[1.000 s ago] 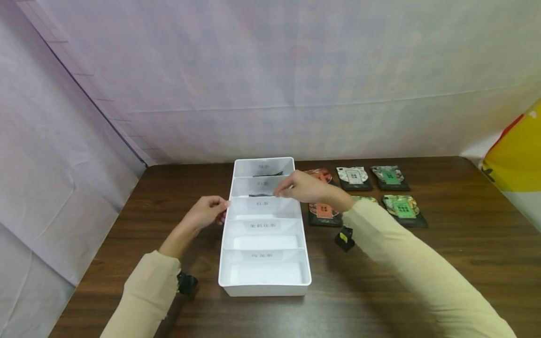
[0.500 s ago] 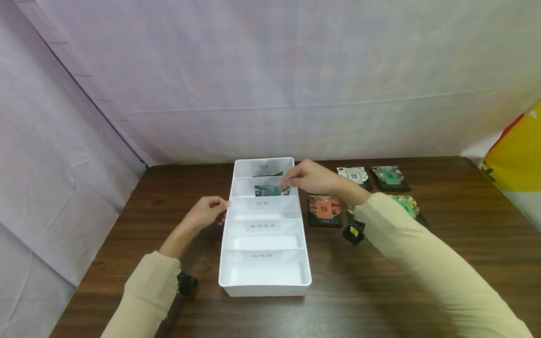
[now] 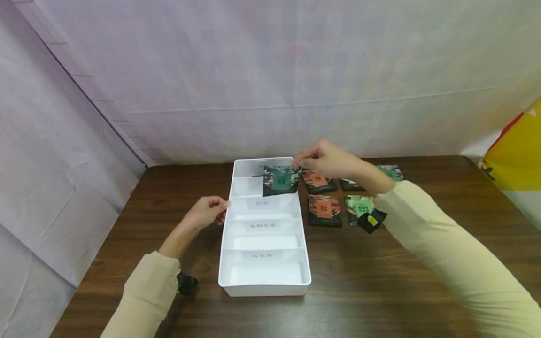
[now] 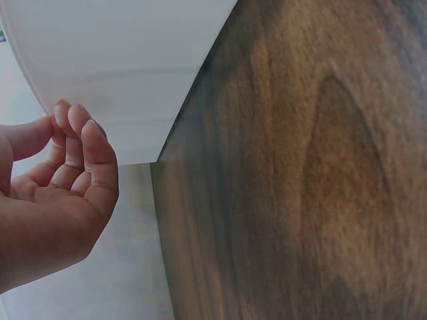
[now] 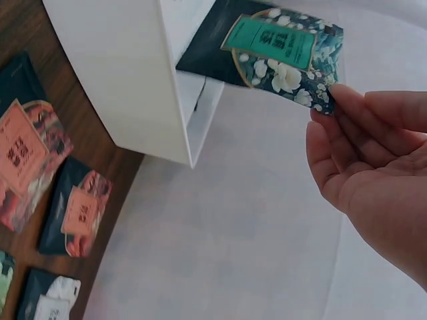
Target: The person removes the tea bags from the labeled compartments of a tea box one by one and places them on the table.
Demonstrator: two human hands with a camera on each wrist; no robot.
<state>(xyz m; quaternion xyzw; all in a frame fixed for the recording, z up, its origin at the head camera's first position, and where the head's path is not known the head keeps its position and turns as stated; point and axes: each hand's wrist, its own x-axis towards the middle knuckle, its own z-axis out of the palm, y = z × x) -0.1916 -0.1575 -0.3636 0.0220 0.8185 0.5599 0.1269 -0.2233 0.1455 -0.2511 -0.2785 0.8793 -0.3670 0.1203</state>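
My right hand (image 3: pixel 331 159) pinches a dark green tea sachet (image 3: pixel 281 180) by its upper right corner, above the far half of a long white divided box (image 3: pixel 265 291). In the right wrist view the sachet (image 5: pixel 287 60) shows a green label and white flowers, and its lower end overlaps the box (image 5: pixel 113 73). With thumb and fingertips, my left hand (image 3: pixel 206 211) holds the left rim of the box. The left wrist view shows this hand (image 4: pixel 73 187) with its fingers curled at the rim. Printed labels mark the compartments.
Right of the box, several sachets lie on the dark wooden table (image 3: pixel 359 286): two with orange labels, a nearer one (image 3: pixel 324 210) and a farther one (image 3: pixel 319 180), plus a green-labelled one (image 3: pixel 355 206). More are partly behind the right arm. A pale curtain (image 3: pixel 270 84) hangs behind.
My right hand has risen and moved to the right, drawing the green sachet up out of the second compartment from the back. The left hand and the box have stayed in place.
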